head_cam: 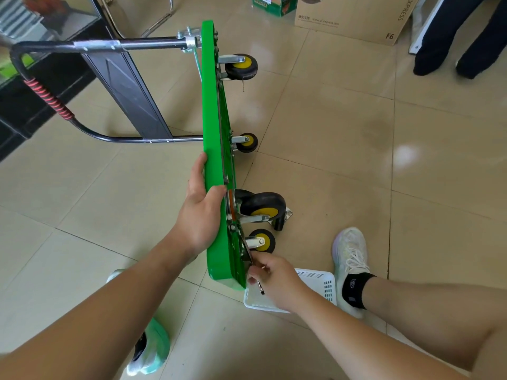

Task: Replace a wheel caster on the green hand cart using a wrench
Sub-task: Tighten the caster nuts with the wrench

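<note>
The green hand cart (212,127) stands on its side edge on the tiled floor, its underside facing right and its black handle (41,86) pointing left. My left hand (199,212) grips the top edge of the deck, thumb over the rim. Just right of it a large black-and-yellow caster (260,208) sticks out of the underside. Below it sits a smaller caster (260,240). My right hand (270,278) grips a slim metal wrench (248,252) whose head lies against the underside beside that smaller caster. Two more casters (241,66) (247,142) sit farther up the deck.
A white plastic basket (315,283) lies on the floor under my right hand. My feet flank the cart's near end. Cardboard boxes (354,17) stand at the back, and another person's legs (461,45) are at the top right. A black counter (41,78) is at left.
</note>
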`<state>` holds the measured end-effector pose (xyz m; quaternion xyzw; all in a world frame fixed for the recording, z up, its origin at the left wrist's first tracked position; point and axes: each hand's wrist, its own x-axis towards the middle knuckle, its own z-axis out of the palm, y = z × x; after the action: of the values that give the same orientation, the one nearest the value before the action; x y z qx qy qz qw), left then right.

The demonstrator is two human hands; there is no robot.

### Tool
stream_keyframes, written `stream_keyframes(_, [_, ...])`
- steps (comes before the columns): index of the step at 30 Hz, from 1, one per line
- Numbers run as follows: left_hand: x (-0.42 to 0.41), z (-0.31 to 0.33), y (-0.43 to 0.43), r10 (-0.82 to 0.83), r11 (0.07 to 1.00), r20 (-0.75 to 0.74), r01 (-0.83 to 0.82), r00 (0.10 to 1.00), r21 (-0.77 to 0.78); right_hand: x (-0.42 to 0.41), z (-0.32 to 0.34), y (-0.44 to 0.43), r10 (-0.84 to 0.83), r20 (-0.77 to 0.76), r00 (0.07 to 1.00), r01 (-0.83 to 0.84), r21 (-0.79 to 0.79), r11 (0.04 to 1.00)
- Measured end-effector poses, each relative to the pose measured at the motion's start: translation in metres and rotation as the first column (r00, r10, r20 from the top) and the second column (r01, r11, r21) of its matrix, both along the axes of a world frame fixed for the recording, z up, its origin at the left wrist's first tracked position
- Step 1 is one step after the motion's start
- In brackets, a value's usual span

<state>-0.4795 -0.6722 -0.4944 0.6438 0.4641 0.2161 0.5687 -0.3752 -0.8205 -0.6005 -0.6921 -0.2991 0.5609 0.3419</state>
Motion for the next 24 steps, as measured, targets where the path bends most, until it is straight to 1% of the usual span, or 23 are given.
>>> stream_keyframes(4, [-0.001,0.002,0.000,0.008,1.000,-0.014,-0.008,1.000,-0.001,-0.002,0.012,-0.021,-0.004,0.041,0.999,0.005,-0.041,0.999])
stream_keyframes(7, [-0.001,0.004,-0.001,0.009,1.000,-0.026,-0.010,1.000,-0.004,-0.008,0.029,-0.030,0.012,0.029,1.000,-0.010,-0.050,0.999])
stream_keyframes(10, [-0.002,0.007,-0.002,0.008,1.000,-0.031,-0.008,0.999,-0.014,-0.014,0.047,-0.033,0.026,-0.038,0.999,-0.028,-0.051,0.998])
stream_keyframes(13, [-0.004,0.006,-0.001,0.008,1.000,-0.036,-0.009,0.999,-0.021,-0.018,0.063,-0.029,-0.030,-0.186,0.982,0.016,-0.077,0.997])
stream_keyframes(15, [-0.004,0.006,-0.001,0.007,1.000,-0.043,-0.008,0.999,-0.023,-0.017,0.070,-0.024,-0.050,-0.233,0.971,0.029,-0.090,0.996])
stream_keyframes(24, [-0.003,0.004,0.000,0.011,1.000,-0.040,-0.012,0.999,-0.026,-0.010,0.075,-0.008,0.007,-0.261,0.965,-0.027,-0.070,0.997])
